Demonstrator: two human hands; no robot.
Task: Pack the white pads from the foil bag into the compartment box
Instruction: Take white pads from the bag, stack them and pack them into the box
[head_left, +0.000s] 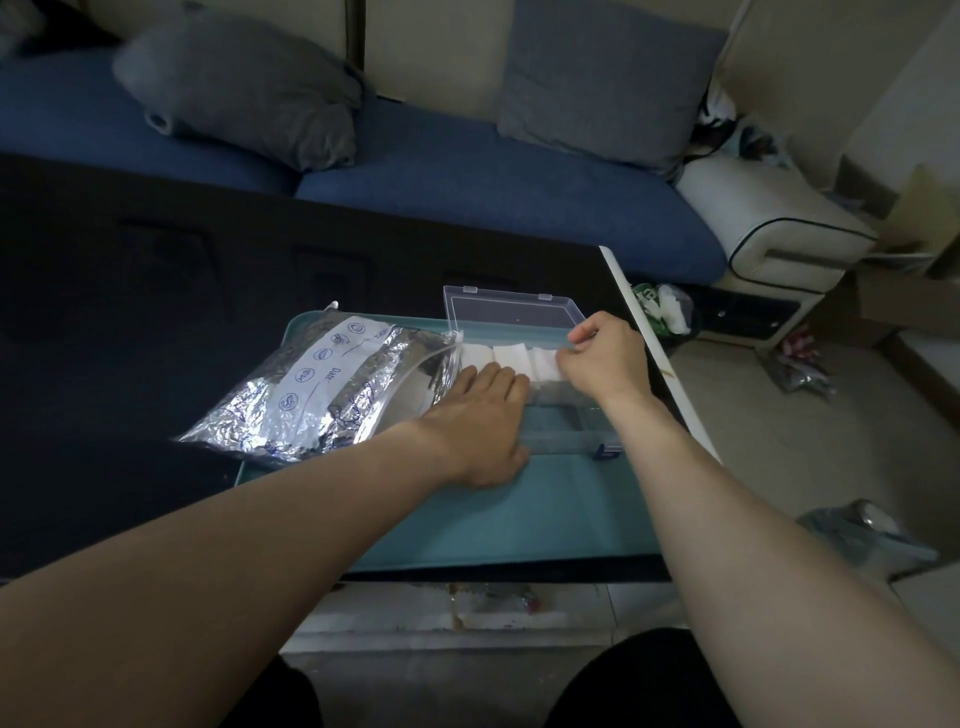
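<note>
Fingers of the right hand (602, 358) are curling onto a white pad (543, 361) in the box's (561, 441) far row, beside two more pads (491, 356). The left hand (480, 421) is lying flat on the box's left side. The foil bag (317, 384) is lying open-mouthed against the box, over the teal mat's (519, 514) left edge. The clear lid (511, 309) is standing open.

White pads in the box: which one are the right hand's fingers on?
The rightmost pad; the right hand pinches its edge, the other two lie untouched.
</note>
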